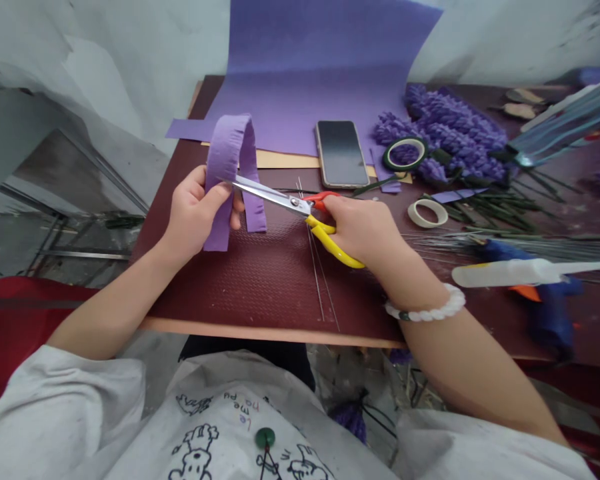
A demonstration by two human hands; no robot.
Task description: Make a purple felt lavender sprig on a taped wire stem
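My left hand [196,210] is closed on a folded strip of purple foam [229,170], which arches up and hangs down on both sides. My right hand [367,227] grips scissors with yellow and red handles [300,207]. Their steel blades point left and meet the edge of the strip beside my left thumb. Both hands hover over the dark red table [260,280].
A large purple foam sheet [310,73] curls up against the wall. A phone [341,153], two tape rolls [404,153] [427,213], finished purple flowers [450,137], green stems [495,207], thin wires [320,280] and a blue glue gun [535,280] lie on the table.
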